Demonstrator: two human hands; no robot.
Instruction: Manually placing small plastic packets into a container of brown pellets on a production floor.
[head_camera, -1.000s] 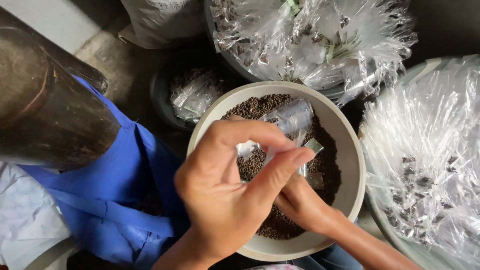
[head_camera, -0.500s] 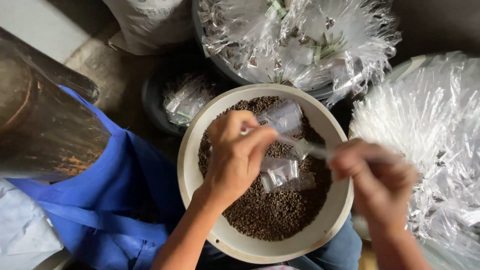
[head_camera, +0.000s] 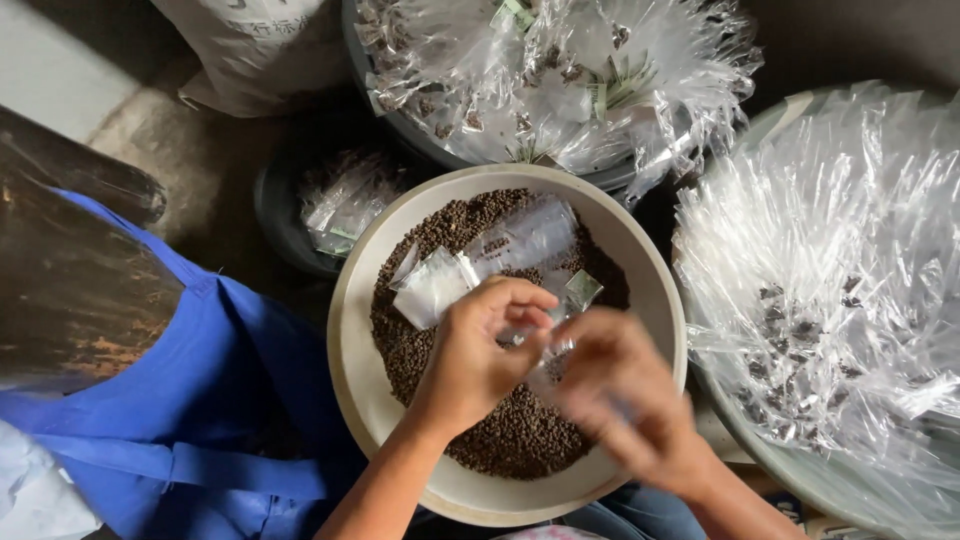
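Looking down: both bare hands meet over a round cream basin filled with small dark brown pellets.
Left hand: the left hand comes in from the lower left, fingers curled tight and pinching a small clear plastic bag at the middle of the basin.
Right hand: the right hand comes in from the lower right and is blurred; it touches the same small bag, but how firmly its fingers close on it I cannot tell.
Small bag: it sits between the two hands, just above the pellets, mostly hidden by fingers.
Loose bags in basin: a few empty clear bags lie on the pellets at the far side, just beyond the left hand's knuckles.
Right of basin: a large container heaped with crinkled clear bags, some holding a few dark pellets, sits just beside the basin's rim.
Top: another tub of filled clear bags stands beyond the basin, touching or nearly touching its far edge.
Upper left: a small dark bowl with a few clear bags sits near the basin.
Left: blue cloth spreads beside the basin, with a dark worn wooden object over it.
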